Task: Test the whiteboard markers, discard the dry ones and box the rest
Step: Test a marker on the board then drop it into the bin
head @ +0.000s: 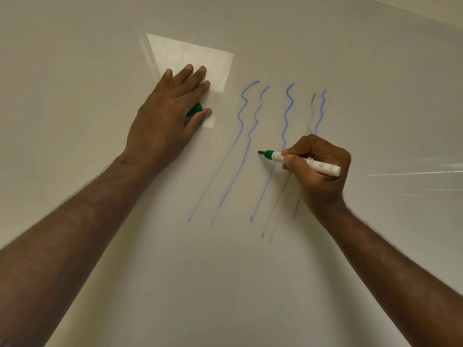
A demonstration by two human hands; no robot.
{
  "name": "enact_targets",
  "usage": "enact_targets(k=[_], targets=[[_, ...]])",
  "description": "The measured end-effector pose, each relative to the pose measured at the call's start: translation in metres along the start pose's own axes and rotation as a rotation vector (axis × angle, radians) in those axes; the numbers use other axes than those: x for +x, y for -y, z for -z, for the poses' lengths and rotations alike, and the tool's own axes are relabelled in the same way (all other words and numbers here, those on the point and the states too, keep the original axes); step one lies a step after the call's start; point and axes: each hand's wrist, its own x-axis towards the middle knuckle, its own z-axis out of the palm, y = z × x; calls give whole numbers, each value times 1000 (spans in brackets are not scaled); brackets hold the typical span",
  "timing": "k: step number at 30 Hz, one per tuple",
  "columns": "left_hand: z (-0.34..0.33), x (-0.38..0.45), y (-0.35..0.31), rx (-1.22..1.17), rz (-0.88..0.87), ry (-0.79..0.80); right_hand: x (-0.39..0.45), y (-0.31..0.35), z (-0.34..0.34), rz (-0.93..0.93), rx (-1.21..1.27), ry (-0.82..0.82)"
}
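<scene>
You held the marker (300, 162) in your right hand (318, 169), fingers (290, 160) curled round the white barrel in a writing grip, thumb and forefinger pinching it just behind the green collar. Its long axis ran nearly level across the view, tilted slightly down toward the right; the green tip pointed left and a little up, and the blunt white end stuck out past your knuckles on the right. The tip sat at the whiteboard (225, 271), in the gap between the second and third blue lines (240, 131); whether it touched the board could not be told. Your right forearm came in from the lower right corner, wrist bent toward the board.

Your left hand (170, 113) lay flat against the board up and to the left, fingers straight and close together, pointing up and right, thumb stretched out beside them. A green cap (195, 110) showed between thumb and forefinger. Your fingertips overlapped a bright patch of light (195, 56) on the board. Faint grey lines (283, 191) ran among the blue ones.
</scene>
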Motion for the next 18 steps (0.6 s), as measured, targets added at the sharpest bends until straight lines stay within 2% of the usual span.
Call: enact_targets(k=[4, 13, 18], targets=[[1, -1, -1, -3, 2, 1, -14, 0, 0, -6, 32, -37], [4, -15, -8, -63, 47, -3, -84, 13, -16, 77, 95, 263], [11, -41, -25, -176, 144, -60, -124, 25, -21, 101, 45, 471]])
